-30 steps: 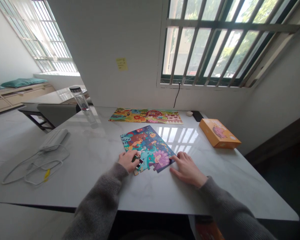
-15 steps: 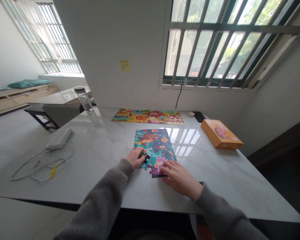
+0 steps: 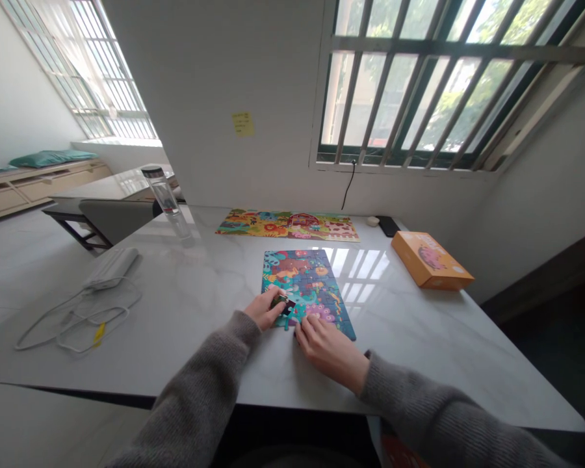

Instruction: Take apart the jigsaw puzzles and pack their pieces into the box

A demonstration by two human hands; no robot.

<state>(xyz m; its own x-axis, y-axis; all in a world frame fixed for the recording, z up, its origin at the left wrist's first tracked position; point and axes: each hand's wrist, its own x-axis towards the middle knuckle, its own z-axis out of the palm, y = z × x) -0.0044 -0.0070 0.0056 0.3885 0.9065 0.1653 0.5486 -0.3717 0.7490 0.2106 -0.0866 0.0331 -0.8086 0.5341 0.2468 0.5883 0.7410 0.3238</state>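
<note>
Left hand (image 3: pixel 264 309) at puzzle (image 3: pixel 305 276), apparently holding dark piece (image 3: pixel 287 306); right hand (image 3: pixel 325 344) at puzzle's near edge.

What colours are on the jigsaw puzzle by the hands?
Jigsaw puzzle: mostly blue, with teal, brown, orange and purple patches. Head view.

The near jigsaw puzzle (image 3: pixel 308 273) mixes navy, teal and purple; the far picture strip (image 3: pixel 283 226) is yellow, green and red; the right box (image 3: pixel 429 260) orange; the desk (image 3: pixel 199 286) white with grey veining.
</note>
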